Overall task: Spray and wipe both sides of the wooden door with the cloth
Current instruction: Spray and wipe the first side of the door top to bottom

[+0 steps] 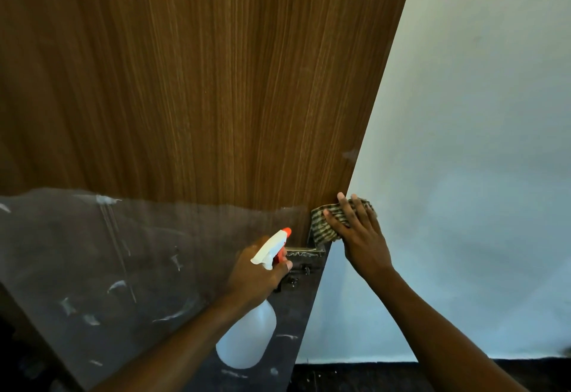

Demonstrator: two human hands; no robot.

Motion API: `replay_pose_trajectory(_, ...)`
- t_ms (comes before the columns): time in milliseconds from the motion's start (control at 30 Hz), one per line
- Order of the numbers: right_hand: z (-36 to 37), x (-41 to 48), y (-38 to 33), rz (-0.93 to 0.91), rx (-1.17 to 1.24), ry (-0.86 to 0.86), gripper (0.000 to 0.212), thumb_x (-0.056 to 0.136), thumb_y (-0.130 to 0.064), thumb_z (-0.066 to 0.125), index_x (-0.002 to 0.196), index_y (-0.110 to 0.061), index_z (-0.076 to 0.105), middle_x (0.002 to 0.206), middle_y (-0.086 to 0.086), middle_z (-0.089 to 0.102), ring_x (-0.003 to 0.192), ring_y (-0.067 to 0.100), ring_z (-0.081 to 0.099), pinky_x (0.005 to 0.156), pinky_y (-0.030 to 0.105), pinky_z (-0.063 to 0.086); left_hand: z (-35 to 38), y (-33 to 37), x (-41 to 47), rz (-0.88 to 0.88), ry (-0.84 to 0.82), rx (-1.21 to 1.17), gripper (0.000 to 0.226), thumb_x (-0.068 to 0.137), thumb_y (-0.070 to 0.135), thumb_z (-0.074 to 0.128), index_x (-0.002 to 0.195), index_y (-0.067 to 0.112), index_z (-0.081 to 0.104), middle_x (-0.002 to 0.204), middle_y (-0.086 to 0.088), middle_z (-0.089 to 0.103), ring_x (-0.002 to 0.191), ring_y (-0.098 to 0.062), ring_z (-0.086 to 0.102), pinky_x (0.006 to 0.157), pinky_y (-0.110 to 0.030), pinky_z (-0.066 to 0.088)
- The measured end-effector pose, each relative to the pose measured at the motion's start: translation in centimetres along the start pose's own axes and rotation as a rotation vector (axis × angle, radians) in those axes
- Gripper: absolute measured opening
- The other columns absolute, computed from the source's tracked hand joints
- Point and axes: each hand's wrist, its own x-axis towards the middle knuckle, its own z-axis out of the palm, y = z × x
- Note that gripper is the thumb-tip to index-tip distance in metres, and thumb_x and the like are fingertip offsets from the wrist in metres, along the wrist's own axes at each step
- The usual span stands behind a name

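**Cloth (320, 227) pressed to the edge of the door (200, 82)**

Brown wood, grain upright, across most of the view; lower part dark, smeared with white streaks. Striped, flat against the right edge just above the handle (304, 253), under the spread fingers of the right hand (360, 234). Curled round the neck of a white spray bottle (247, 339): the left hand (255, 272), orange nozzle tilted up toward the wood. Beyond the edge, pale wall (479, 113); below, dark floor (370, 376).
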Motion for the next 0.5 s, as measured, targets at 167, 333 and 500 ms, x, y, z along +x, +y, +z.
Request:
replay_pose_trajectory(167, -0.4, 2.5, -6.2, 0.018, 0.104, -0.068, 0.081, 0.056, -0.024, 0.097, 0.130, -0.016, 0.065, 0.129, 0.013, 0.061, 0.116, 0.036, 0.057, 0.091, 0.054, 0.053, 0.0, 0.3, -0.6, 0.015, 0.009, 0.029, 0.060, 0.080, 0.033, 0.071, 0.130, 0.016, 0.043, 0.122, -0.001, 0.054, 0.105, -0.017, 0.054, 0.084, -0.023, 0.049)
replay_pose_trajectory(333, -0.4, 1.9, -6.0, -0.021, 0.165, -0.075, 0.080, 0.055, -0.022, 0.098, 0.128, -0.015, 0.067, 0.128, 0.013, 0.065, 0.113, 0.037, 0.065, 0.090, 0.051, 0.054, -0.8, -0.5, -0.9, -0.019, -0.003, 0.026, 0.060, 0.074, 0.040, 0.074, 0.125, 0.017, 0.051, 0.118, -0.005, 0.060, 0.100, -0.022, 0.060, 0.084, -0.030, 0.055)
replay_pose_trajectory(500, -1.0, -0.8, -3.7, 0.252, 0.318, 0.038, 0.068, 0.074, 0.003, 0.082, 0.137, -0.012, 0.060, 0.132, 0.014, 0.062, 0.115, 0.033, 0.062, 0.085, 0.048, 0.060, -1.5, -0.7, -1.2, -0.031, 0.000, 0.024, 0.054, 0.078, 0.035, 0.072, 0.124, 0.017, 0.050, 0.116, -0.003, 0.059, 0.098, -0.021, 0.059, 0.068, -0.015, 0.049)
